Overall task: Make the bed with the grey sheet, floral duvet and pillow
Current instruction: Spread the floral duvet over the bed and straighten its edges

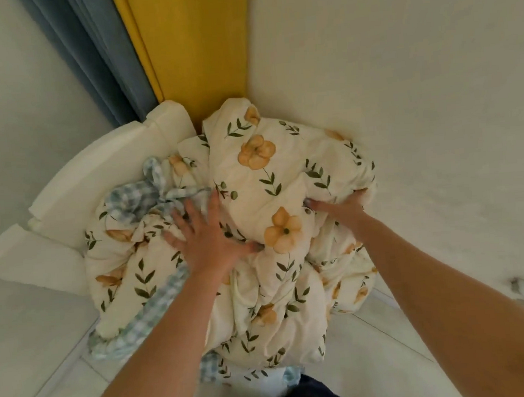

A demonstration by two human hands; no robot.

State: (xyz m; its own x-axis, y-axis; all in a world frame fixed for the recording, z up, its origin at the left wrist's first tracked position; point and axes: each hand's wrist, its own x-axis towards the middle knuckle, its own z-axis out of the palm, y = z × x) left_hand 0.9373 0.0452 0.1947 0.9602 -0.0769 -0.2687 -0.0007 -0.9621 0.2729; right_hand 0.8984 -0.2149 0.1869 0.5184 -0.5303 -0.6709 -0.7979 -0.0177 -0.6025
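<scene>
The floral duvet (262,179), cream with yellow flowers and green leaves, lies bunched in a heap on a cream armchair (76,180). Its blue-and-white checked underside (130,201) shows at the left and lower left. My left hand (207,236) rests flat on the middle of the heap with its fingers spread. My right hand (345,206) presses into the heap's right side, its fingers curled into a fold of the duvet. No grey sheet, pillow or bed is in view.
The armchair stands in a corner. Blue curtain (90,61) and yellow curtain (188,48) hang behind it. A pale wall (402,95) runs along the right. Light floor tiles (373,345) lie below the heap.
</scene>
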